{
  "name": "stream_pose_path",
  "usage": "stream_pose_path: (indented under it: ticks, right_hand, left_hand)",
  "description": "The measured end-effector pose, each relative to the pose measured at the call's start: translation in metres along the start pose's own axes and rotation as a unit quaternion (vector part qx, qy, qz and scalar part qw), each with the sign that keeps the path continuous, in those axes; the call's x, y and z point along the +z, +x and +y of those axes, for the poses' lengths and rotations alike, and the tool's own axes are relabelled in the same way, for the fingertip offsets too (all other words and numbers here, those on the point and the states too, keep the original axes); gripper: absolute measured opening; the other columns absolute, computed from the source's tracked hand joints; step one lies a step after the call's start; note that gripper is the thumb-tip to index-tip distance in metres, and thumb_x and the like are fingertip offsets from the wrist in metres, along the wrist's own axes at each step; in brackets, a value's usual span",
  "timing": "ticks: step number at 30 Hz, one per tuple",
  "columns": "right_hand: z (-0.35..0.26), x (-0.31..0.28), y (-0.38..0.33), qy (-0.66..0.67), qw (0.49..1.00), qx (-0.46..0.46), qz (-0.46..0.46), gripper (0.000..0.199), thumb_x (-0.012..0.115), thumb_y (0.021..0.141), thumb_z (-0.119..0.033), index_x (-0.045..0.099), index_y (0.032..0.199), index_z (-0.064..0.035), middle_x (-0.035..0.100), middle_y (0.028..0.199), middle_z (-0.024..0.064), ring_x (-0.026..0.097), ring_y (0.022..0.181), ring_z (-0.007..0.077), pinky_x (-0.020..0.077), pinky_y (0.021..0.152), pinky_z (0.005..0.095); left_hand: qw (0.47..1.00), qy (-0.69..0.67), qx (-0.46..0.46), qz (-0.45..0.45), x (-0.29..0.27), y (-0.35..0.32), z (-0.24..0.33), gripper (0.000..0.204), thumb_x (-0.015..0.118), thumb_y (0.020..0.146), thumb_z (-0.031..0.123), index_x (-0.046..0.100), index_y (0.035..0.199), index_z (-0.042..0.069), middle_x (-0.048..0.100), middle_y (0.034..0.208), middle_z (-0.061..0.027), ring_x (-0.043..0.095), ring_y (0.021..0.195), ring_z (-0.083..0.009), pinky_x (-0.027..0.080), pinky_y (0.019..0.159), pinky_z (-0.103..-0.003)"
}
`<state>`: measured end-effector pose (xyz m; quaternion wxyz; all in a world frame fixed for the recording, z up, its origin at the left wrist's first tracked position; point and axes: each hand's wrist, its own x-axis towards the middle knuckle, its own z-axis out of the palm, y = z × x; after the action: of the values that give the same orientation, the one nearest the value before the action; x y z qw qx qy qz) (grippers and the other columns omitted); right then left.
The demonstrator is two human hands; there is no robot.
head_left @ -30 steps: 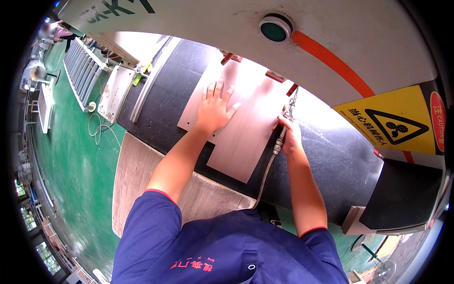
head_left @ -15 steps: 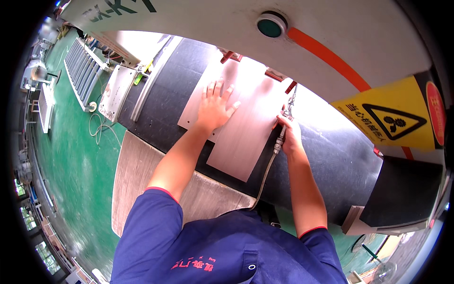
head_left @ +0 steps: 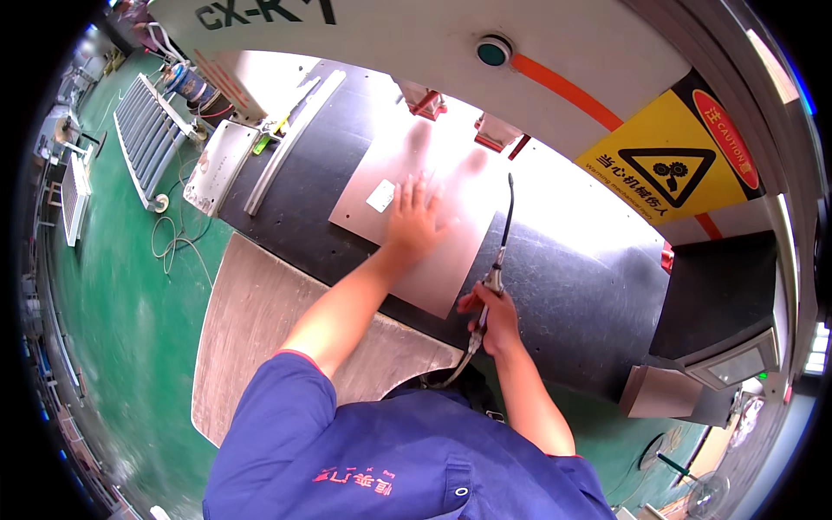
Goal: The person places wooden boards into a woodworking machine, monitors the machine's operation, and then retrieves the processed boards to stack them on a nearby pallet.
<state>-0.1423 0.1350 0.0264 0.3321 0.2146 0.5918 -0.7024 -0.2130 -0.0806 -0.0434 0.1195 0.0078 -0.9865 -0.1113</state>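
Above metal sheet (head_left: 451, 186): yellow triangle warning sign (head_left: 666, 170).

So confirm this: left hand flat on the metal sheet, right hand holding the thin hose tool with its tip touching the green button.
Not quite. In the head view the tool in the right hand points up over the metal sheet, well short of the green button. The left hand does lie flat on the sheet.

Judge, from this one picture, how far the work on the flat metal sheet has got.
Done: the flat grey metal sheet lies on the black machine bed, under the white machine housing. In hand: the left hand presses flat on the sheet, and the right hand grips a slim hose-fed air tool, its tip off the sheet's edge. Left: the sheet is not yet removed.
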Motion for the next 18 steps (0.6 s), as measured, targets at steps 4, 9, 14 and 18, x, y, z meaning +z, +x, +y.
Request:
stream_pose_path:
  ticks: [4,9,14,18]
  right_hand:
    - [0.004,0.025,-0.031,-0.035,0.999,-0.018,-0.024,0.023,0.053,0.098,-0.031,0.055,0.099,-0.0074,0.063,0.086,0.0071,0.063,0.078,0.0168,0.0456,0.044,0.0277]
    - [-0.016,0.056,-0.05,-0.195,0.973,-0.125,0.002,0.038,0.056,0.095,-0.041,0.06,0.102,-0.0029,0.057,0.091,0.0054,0.058,0.082,0.0143,0.0494,0.046,0.0268]
    - [-0.05,0.077,-0.064,-0.22,0.955,-0.194,-0.041,0.043,0.051,0.099,-0.041,0.058,0.105,0.0003,0.055,0.073,0.0038,0.056,0.06,0.0115,0.0495,0.049,0.0238]
    - [-0.068,0.095,-0.078,-0.141,0.961,-0.229,-0.064,0.042,0.052,0.099,-0.04,0.058,0.104,0.0012,0.056,0.066,0.0043,0.051,0.048,0.0091,0.0461,0.046,0.0235]
  left_hand:
    - [1.0,-0.017,0.0,-0.008,-0.01,-0.015,0.007,0.082,0.049,0.087,0.063,0.036,0.147,0.009,0.025,0.153,-0.0224,0.018,0.143,-0.0404,0.012,0.116,-0.054]
    - [0.999,-0.03,-0.001,0.021,-0.006,-0.017,0.005,0.08,0.052,0.086,0.063,0.041,0.143,0.008,0.03,0.151,-0.0229,0.021,0.143,-0.0406,0.013,0.116,-0.055]
    - [0.999,-0.037,-0.003,0.04,-0.009,-0.017,0.007,0.075,0.053,0.086,0.061,0.047,0.139,0.007,0.032,0.149,-0.0233,0.024,0.141,-0.0409,0.015,0.115,-0.055]
    - [1.0,-0.003,-0.011,0.008,-0.01,-0.016,0.008,0.08,0.048,0.086,0.064,0.039,0.145,0.01,0.031,0.151,-0.0213,0.021,0.143,-0.0382,0.013,0.116,-0.054]
